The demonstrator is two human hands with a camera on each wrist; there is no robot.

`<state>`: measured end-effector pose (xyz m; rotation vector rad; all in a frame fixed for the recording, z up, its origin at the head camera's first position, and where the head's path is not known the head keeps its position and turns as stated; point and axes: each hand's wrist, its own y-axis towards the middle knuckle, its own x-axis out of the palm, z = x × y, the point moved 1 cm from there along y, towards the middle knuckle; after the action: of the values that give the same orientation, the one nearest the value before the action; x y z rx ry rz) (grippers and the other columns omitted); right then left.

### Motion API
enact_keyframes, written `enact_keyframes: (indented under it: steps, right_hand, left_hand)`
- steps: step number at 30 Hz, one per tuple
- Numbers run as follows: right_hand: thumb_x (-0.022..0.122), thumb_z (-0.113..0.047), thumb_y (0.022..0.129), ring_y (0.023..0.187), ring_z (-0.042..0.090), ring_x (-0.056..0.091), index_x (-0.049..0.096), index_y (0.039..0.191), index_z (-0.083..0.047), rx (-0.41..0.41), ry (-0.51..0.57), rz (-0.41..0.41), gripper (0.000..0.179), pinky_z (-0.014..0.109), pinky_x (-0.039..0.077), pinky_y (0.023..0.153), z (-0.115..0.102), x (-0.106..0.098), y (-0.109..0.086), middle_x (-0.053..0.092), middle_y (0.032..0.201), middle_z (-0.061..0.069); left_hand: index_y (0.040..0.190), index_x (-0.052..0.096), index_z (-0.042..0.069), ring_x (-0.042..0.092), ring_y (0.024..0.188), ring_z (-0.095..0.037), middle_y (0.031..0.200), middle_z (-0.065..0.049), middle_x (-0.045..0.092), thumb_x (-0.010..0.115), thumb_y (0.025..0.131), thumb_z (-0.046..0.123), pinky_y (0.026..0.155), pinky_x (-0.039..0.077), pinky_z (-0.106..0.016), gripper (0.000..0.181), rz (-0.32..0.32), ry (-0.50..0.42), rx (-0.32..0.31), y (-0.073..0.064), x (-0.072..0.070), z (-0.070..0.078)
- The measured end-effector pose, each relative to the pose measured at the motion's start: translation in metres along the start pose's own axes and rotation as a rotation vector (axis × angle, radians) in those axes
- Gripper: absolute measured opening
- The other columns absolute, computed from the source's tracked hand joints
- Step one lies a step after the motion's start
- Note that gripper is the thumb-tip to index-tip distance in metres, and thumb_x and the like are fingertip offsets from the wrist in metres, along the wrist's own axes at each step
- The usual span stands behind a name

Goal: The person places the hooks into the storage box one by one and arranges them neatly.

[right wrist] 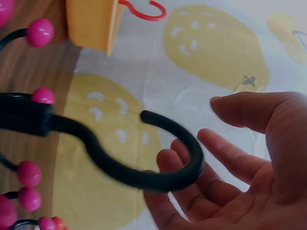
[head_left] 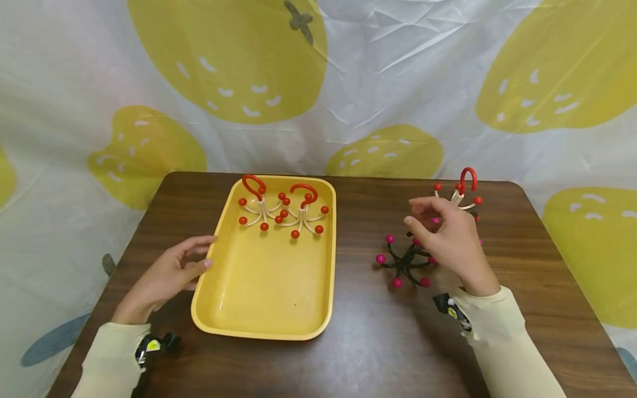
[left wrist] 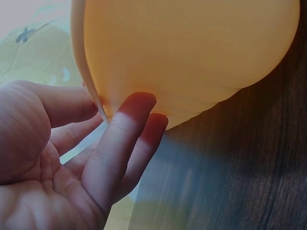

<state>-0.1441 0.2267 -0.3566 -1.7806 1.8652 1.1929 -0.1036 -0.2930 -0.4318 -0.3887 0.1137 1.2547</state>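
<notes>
At the left long side of a yellow plastic tray (head_left: 269, 298), my left hand (head_left: 169, 273) holds the rim, thumb on the lip and fingers against the outer wall (left wrist: 192, 57). My right hand (head_left: 450, 240) hovers over the dark hook hangers, thumb and fingers apart. In the right wrist view a black hook (right wrist: 144, 179) passes in front of its fingertips, not pinched; whether they touch is unclear. A black hanger with magenta ball tips (head_left: 405, 262) stands below and left of this hand. More magenta balls behind the hand belong to a partly hidden piece.
Two white hangers with red hooks and red balls, one left (head_left: 262, 210) and one right (head_left: 301, 215), stand at the tray's far end. A similar red-hooked hanger (head_left: 458, 196) stands behind my right hand. A fruit-print curtain (head_left: 278, 143) hangs behind the brown table (head_left: 363, 342).
</notes>
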Motion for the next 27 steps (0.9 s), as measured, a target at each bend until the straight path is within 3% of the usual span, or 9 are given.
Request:
enact_keyframes:
  steps: [4, 9, 16, 27]
  right_hand:
    - [0.077, -0.019, 0.097, 0.079, -0.006, 0.065, 0.076, 0.124, -0.011, -0.016, 0.021, 0.004, 0.027, 0.009, 0.05, 0.07, 0.009, -0.001, -0.009, 0.078, 0.102, 0.006]
    - [0.077, -0.015, 0.097, 0.074, -0.007, 0.065, 0.076, 0.122, -0.01, -0.007, 0.055, 0.008, 0.026, 0.008, 0.052, 0.066, 0.019, -0.003, -0.021, 0.078, 0.101, 0.008]
    - [0.077, -0.008, 0.095, 0.087, -0.014, 0.062, 0.077, 0.121, -0.009, -0.003, 0.078, 0.002, 0.026, 0.003, 0.053, 0.072, 0.024, -0.004, -0.03, 0.079, 0.104, 0.01]
    - [0.077, -0.013, 0.097, 0.08, -0.006, 0.066, 0.078, 0.119, -0.01, 0.023, 0.053, -0.035, 0.023, 0.008, 0.055, 0.067, 0.032, -0.006, -0.04, 0.08, 0.104, 0.007]
  left_hand:
    - [0.161, 0.041, 0.01, 0.074, 0.111, -0.033, 0.15, -0.03, 0.052, 0.063, 0.108, 0.015, 0.077, 0.068, -0.045, 0.057, 0.0, 0.013, -0.015, 0.001, 0.0, -0.001]
    - [0.161, 0.041, 0.01, 0.074, 0.111, -0.034, 0.15, -0.03, 0.051, 0.063, 0.108, 0.016, 0.077, 0.068, -0.044, 0.058, 0.001, 0.017, -0.013, 0.001, 0.001, -0.001]
    - [0.162, 0.04, 0.008, 0.073, 0.112, -0.035, 0.15, -0.031, 0.052, 0.063, 0.108, 0.015, 0.077, 0.068, -0.044, 0.059, 0.008, 0.017, -0.006, -0.001, 0.001, 0.001]
    - [0.162, 0.04, 0.009, 0.073, 0.113, -0.036, 0.151, -0.031, 0.052, 0.062, 0.108, 0.015, 0.077, 0.068, -0.044, 0.058, 0.022, 0.024, -0.007, -0.001, 0.002, 0.002]
